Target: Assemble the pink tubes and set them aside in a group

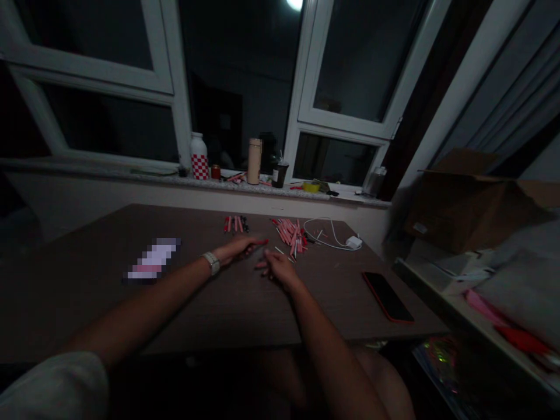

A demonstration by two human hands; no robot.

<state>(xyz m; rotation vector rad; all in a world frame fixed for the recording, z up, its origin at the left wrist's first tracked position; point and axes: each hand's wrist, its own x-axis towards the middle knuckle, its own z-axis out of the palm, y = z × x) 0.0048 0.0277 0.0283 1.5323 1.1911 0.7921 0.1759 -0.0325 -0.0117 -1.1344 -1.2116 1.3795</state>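
My left hand (pixel 238 247) pinches a slim red tube (pixel 261 241) at its fingertips, over the dark wooden table (pixel 332 306). Just below it, my right hand (pixel 280 269) grips a slim pink tube (pixel 261 265), and the two hands nearly touch. Beyond them lies a loose pile of pink and red pen-like parts (pixel 289 236). A smaller group of red and dark parts (pixel 234 224) sits to its left. A few thin pale sticks (pixel 280 251) lie close to my right fingers.
A white charger with its cable (pixel 353 242) lies right of the pile, and a black phone in a red case (pixel 387 296) lies near the table's right edge. A pixelated flat packet (pixel 153 259) is on the left. Bottles and cups stand on the windowsill (pixel 170 178); a cardboard box (pixel 459 210) is at right.
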